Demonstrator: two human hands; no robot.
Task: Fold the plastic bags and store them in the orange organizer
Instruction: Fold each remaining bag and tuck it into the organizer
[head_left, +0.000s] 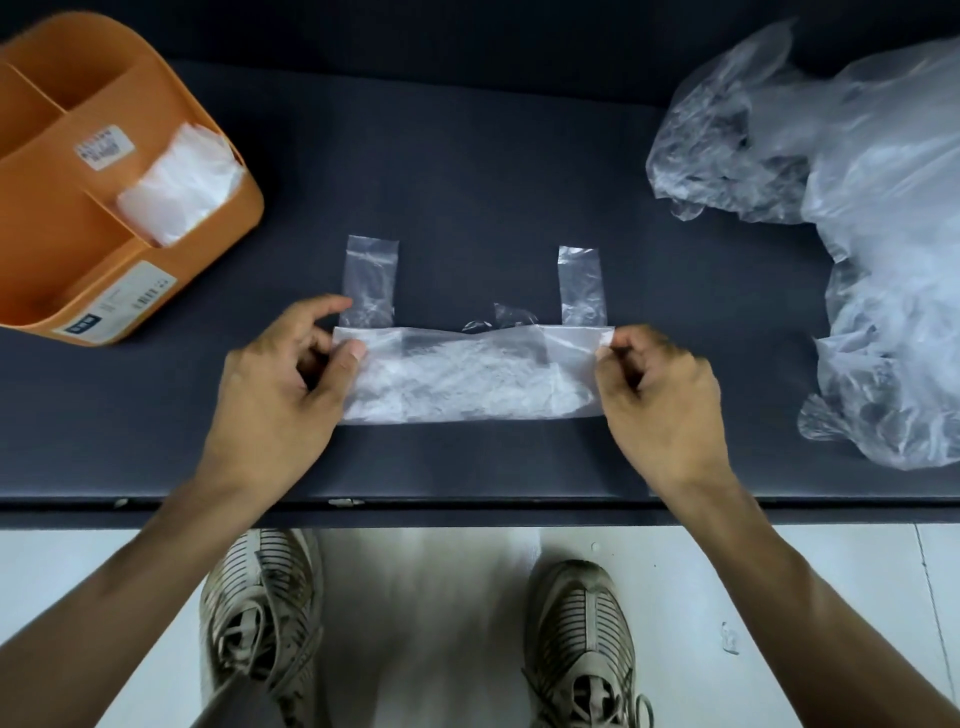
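Two hands, left hand (291, 384) and right hand (660, 395), pinch the ends of a half-folded bag (467, 379) lying mid-desk (467, 156), while folded bags (176, 184) already sit in the orange organizer (52, 249) and a loose pile (857, 234) waits at right.

Dark desk (467, 156) fills the upper frame, matte grey-blue surface, front edge running nine to three o'clock with small chips (345, 502) in it. Below — pale tiled floor (831, 571). Two worn beige sneakers on it: left sneaker (260, 613) at seven o'clock, right sneaker (582, 639) at five — laces loose.
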